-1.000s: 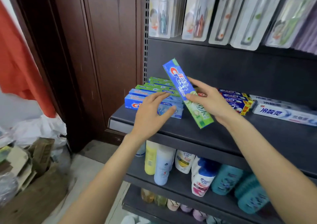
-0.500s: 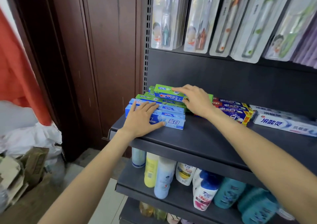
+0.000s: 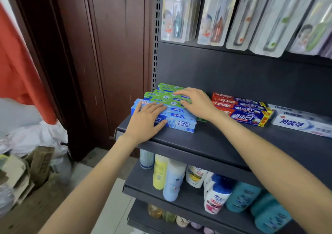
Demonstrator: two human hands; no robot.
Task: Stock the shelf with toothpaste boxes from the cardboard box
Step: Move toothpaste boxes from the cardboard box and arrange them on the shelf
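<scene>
While your left hand lies flat, fingers straight, on the blue toothpaste boxes at the near left corner of the shelf, your right hand rests with loosely bent fingers on the green toothpaste boxes stacked just behind; I cannot tell whether that grip is pinching one or only pressing. Watch the stack: the green boxes sit staggered, so a sideways shove from your right hand could slide them into the red and blue boxes to the right. Press too hard towards you with your left hand and the blue boxes may slip off the shelf's near edge. No cardboard box can be clearly made out.
</scene>
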